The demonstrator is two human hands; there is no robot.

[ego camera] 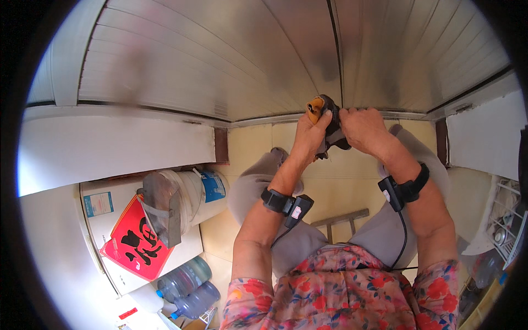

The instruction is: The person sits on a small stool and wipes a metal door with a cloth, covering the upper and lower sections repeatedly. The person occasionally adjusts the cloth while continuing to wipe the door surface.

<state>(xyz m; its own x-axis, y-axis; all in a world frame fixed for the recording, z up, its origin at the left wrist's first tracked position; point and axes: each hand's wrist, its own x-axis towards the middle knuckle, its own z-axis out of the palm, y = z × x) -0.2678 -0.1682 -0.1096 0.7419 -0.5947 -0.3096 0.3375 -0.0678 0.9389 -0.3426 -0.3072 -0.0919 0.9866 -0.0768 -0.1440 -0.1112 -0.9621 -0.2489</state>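
Note:
My left hand (308, 134) grips a bundled dark cloth (331, 128) with an orange-yellow part at its upper left, the thumb pressed on it. Just to the right, my right hand (365, 128) has its fingers curled at the bundle's edge and seems to pinch it; its fingertips are partly hidden. Both hands are close to the foot of a metal-panelled double door (264, 62), near the seam between its leaves. Loose dark and grey folds hang below the hands.
A white cabinet (185, 264) at left bears a red paper with black writing (138, 243). On it lies a white bucket (194, 202). Large plastic bottles (196, 299) stand below. A wooden stool (340, 218) shows between my legs. A white wire rack (505, 218) is at right.

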